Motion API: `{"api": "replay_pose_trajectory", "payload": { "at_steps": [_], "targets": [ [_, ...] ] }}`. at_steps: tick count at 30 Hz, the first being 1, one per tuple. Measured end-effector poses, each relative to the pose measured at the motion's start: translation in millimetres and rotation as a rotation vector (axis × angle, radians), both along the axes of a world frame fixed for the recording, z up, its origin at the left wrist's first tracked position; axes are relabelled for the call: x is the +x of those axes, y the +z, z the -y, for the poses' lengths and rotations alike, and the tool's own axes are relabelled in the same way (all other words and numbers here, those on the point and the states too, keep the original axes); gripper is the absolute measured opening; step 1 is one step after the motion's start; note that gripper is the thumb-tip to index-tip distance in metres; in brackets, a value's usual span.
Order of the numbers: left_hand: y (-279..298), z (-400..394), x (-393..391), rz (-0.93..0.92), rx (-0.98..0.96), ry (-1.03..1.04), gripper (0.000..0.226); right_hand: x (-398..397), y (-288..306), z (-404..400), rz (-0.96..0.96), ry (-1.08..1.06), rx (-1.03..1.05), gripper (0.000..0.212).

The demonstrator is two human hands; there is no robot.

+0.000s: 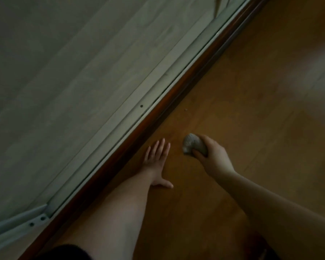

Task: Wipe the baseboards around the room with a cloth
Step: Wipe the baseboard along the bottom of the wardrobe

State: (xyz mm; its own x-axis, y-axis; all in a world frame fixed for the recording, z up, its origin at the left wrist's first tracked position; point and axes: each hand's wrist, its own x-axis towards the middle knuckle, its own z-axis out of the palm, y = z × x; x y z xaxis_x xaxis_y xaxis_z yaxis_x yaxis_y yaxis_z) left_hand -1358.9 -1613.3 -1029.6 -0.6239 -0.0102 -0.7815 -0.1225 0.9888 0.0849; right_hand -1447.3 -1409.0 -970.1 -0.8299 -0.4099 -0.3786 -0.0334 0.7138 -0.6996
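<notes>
A dark reddish-brown baseboard strip runs diagonally from lower left to upper right, between a pale metal track and the wooden floor. My left hand lies flat on the floor just beside the strip, fingers straight and spread, thumb out to the right. My right hand grips a bunched grey cloth, held on or just above the floor a short way right of the baseboard and apart from it.
A pale metal sliding-door track with small holes borders the baseboard, and grey flooring lies beyond it. Orange-brown wooden floor spreads to the right with a bright glare patch. A small crumb lies near the strip.
</notes>
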Motion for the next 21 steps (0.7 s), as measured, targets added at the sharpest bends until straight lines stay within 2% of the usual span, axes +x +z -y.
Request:
{"api": "replay_pose_trajectory", "payload": {
  "at_steps": [3, 6, 10, 16, 21],
  "targets": [
    [-22, 5, 6, -0.040, 0.024, 0.012, 0.160, -24, -27, 32, -0.039, 0.102, -0.130, 0.048],
    [-36, 5, 11, -0.072, 0.038, 0.017, 0.160, -40, -53, 47, -0.105, 0.139, -0.221, 0.053],
    [-37, 5, 13, -0.110, 0.064, 0.024, 0.157, -54, -75, 62, -0.182, 0.149, -0.162, 0.050],
    [-37, 7, 16, -0.164, 0.072, 0.032, 0.157, -60, -84, 80, -0.185, 0.281, -0.227, 0.045],
    [-38, 9, 16, -0.186, 0.078, 0.025, 0.155, -96, -81, 74, -0.218, 0.470, -0.149, 0.042]
  ]
}}
